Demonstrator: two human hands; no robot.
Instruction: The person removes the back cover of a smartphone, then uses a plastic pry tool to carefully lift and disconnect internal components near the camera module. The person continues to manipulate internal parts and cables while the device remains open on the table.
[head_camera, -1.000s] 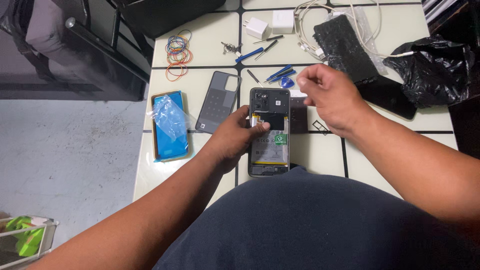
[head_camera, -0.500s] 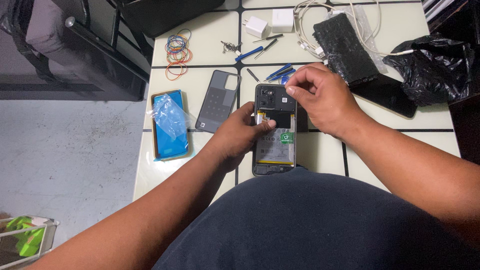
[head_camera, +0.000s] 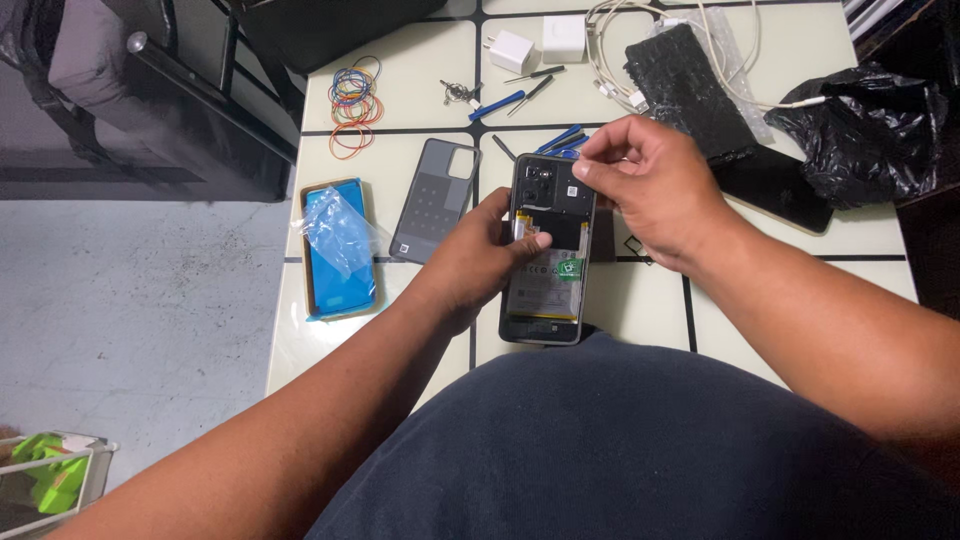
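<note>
At frame centre the left hand (head_camera: 480, 255) steadies the opened phone (head_camera: 548, 250), thumb pressed on its battery, while the right hand (head_camera: 650, 190) pinches at its camera end, apparently mid-disassembly, needing a careful lift.

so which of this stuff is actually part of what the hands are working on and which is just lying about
In hand:
- opened phone, back off, steadied by the left hand
- right hand, fingers pinched at its top edge
- grey back cover beside it

Lying about:
- blue phone case
- rubber bands
- white chargers
- black plastic bag
</note>
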